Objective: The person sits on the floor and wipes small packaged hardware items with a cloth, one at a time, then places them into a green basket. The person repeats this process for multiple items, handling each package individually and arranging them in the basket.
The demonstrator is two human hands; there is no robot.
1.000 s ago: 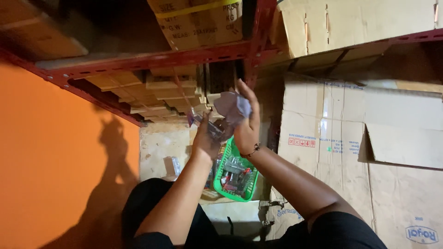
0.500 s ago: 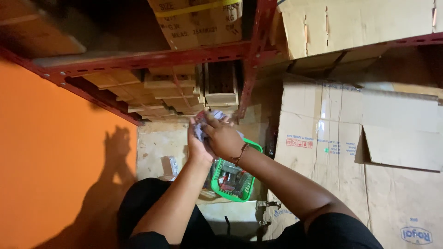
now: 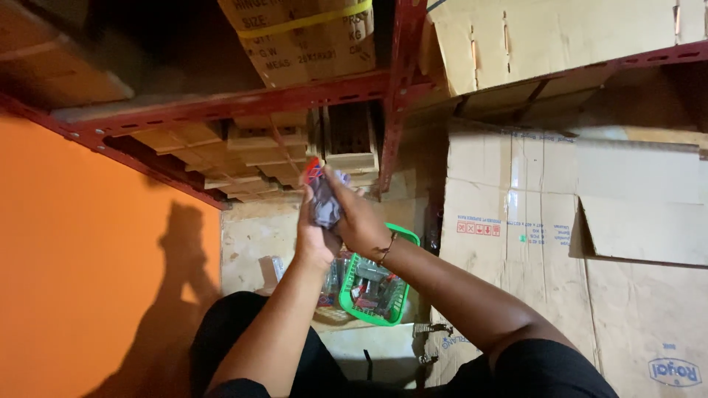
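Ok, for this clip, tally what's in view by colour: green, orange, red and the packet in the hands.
Green: 1, the plastic basket below the hands.
Orange: 1, the wall on the left.
Red: 1, the metal rack frame.
Grey with a red end: 1, the small packet held by the left hand and right hand.
Total: 4
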